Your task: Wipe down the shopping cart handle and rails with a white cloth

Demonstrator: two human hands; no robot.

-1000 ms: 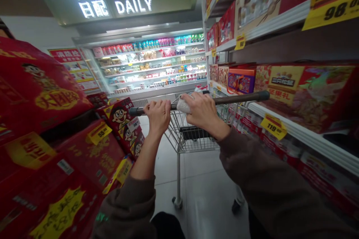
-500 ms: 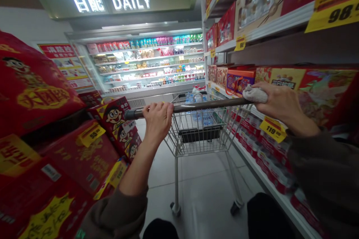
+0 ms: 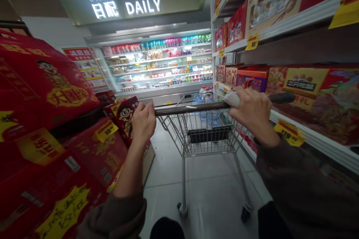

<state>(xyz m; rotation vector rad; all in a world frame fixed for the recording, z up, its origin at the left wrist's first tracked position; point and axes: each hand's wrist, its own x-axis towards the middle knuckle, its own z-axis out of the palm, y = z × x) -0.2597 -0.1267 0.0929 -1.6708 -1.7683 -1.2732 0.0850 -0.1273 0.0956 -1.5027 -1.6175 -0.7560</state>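
A shopping cart (image 3: 210, 134) with a wire basket stands in front of me, its dark handlebar (image 3: 193, 109) running across the view. My left hand (image 3: 143, 121) is wrapped round the left end of this bar. A crumpled white cloth (image 3: 232, 99) is in my right hand (image 3: 249, 110), pressed against the bar right of its middle. The bar's right end sticks out beyond that hand. Packs of bottled water (image 3: 206, 110) show in the cart's far part, partly hidden by the bar and wires.
Red gift boxes (image 3: 95, 153) and a large red bag (image 3: 47, 78) are stacked close on the left. White shelves (image 3: 283, 22) with boxed goods run along the right. A lit refrigerated display (image 3: 162, 67) stands ahead, beyond the tiled floor (image 3: 165, 164).
My right hand has moved inward along the handlebar with the cloth, uncovering its right end. My left hand has slid outward to the left end. The view has shifted a little left.
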